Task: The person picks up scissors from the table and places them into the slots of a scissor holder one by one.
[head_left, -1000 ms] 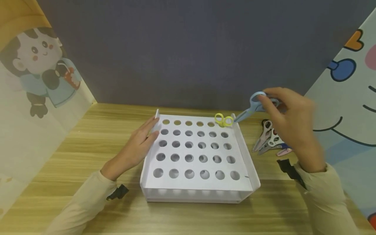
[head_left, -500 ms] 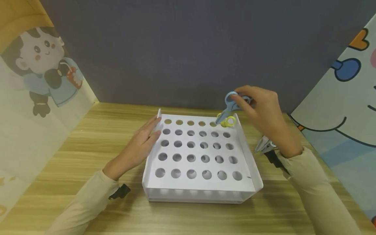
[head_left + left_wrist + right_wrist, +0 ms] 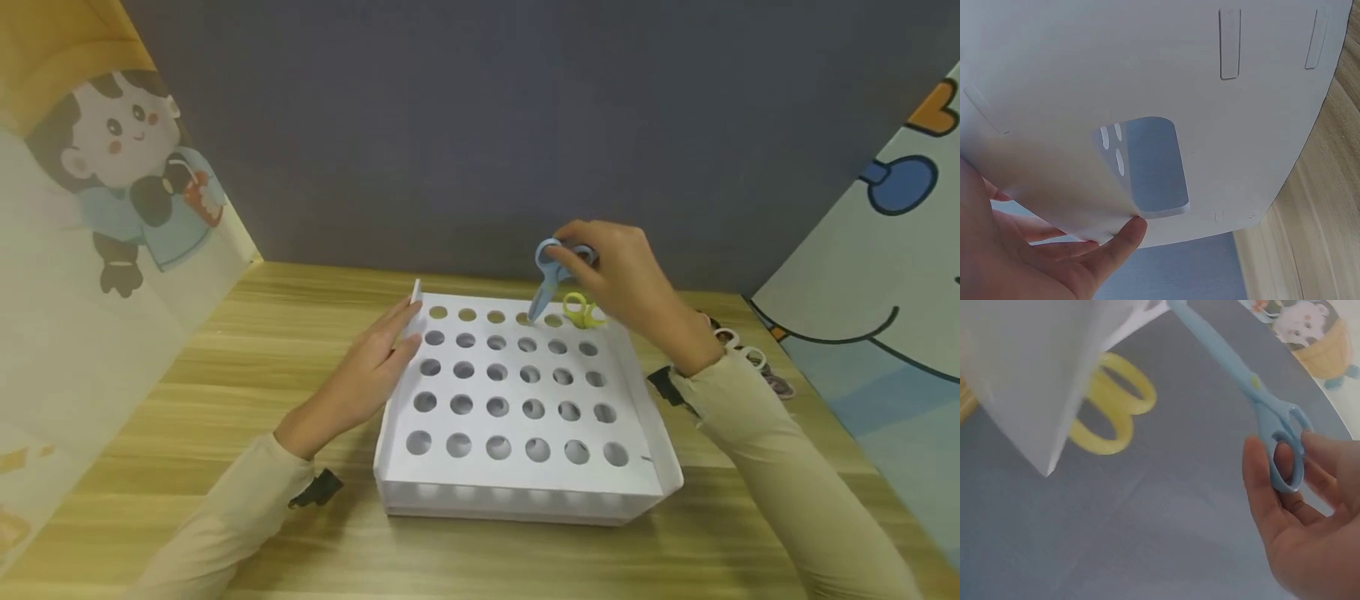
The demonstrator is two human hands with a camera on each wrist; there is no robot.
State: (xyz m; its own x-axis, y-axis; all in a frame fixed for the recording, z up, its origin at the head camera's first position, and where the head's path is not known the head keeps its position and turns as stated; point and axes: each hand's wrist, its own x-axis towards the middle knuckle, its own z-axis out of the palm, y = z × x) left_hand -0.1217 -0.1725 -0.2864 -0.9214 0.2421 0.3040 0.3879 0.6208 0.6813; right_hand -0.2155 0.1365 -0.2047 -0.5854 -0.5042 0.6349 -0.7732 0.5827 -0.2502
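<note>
My right hand (image 3: 618,271) pinches light blue scissors (image 3: 550,282) by their handle loops, blades slanting down. Their tip is at a back-row hole, fourth from the left; whether it enters the hole cannot be told. A white rack (image 3: 480,469) with rows of round holes stands on the table. Yellow scissors (image 3: 579,312) stand in its back right hole, handles up. My left hand (image 3: 367,371) holds the rack's left side panel (image 3: 1260,137), thumb beside the cutout and fingers past the edge. In the right wrist view, the yellow handles (image 3: 1142,394) show beyond the rack's side.
More scissors (image 3: 753,357) lie in a pile on the wooden table (image 3: 225,350), right of the rack and partly behind my right arm. A dark grey panel (image 3: 480,142) rises behind the rack. Cartoon-printed walls (image 3: 840,292) stand at both sides.
My right hand has carried the light blue scissors left from beside the rack, past the yellow scissors, to the back row of holes. My left hand stays on the rack's side.
</note>
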